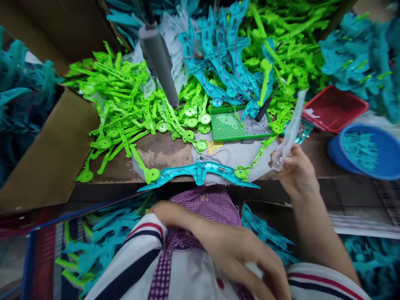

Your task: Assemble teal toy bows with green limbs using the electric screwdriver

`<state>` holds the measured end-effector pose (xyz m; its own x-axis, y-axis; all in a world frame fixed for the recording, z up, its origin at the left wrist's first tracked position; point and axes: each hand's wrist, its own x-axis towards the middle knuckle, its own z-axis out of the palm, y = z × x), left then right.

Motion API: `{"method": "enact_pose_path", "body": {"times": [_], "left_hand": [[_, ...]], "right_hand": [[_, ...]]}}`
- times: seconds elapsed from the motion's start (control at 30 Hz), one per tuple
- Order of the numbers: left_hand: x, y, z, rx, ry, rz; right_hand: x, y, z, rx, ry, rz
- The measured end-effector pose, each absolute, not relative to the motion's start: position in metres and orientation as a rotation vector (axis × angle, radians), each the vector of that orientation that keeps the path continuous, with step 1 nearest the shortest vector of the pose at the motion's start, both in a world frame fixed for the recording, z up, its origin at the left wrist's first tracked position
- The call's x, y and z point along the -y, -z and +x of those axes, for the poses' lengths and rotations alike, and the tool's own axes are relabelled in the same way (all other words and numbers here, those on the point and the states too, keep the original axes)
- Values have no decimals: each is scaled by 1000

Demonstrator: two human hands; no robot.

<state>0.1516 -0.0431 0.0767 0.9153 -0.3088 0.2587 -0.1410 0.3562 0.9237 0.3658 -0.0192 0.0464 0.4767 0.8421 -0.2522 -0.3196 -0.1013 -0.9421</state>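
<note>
Beyond the wide heap of green plastic parts (125, 100) and the teal winged piece (200, 171) lying at the workbench edge, the right hand (295, 171) closes its fingers around a clear plastic strip (290, 131) held upright, while the left hand (240, 254), loosely curled, rests low against the lap touching something small and white (254, 268).

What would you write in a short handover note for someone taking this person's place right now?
Right hand: raised over the bench edge, gripping a clear plastic piece.
Left hand: down at the lap, fingers on something white, unclear what.
Teal winged part: on the bench edge, wires attached.
Green screw tray behind it, hanging driver above.
Done: wiring is on the part. Left: clear piece not yet placed.
</note>
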Motion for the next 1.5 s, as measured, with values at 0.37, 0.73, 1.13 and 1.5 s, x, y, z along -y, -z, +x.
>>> {"method": "enact_pose_path", "body": {"times": [0.37, 0.73, 1.13, 1.5], "left_hand": [[-67, -8, 151, -518, -181, 2270], [-64, 30, 190, -419, 2, 2489], [-63, 32, 191, -420, 88, 2473], [-57, 18, 176, -272, 171, 2561]], "right_hand": [[-3, -67, 321, 391, -568, -1014], [64, 43, 365, 255, -981, -1523], [55, 55, 363, 255, -1040, -1643], [71, 54, 366, 429, -1183, -1810]]}}
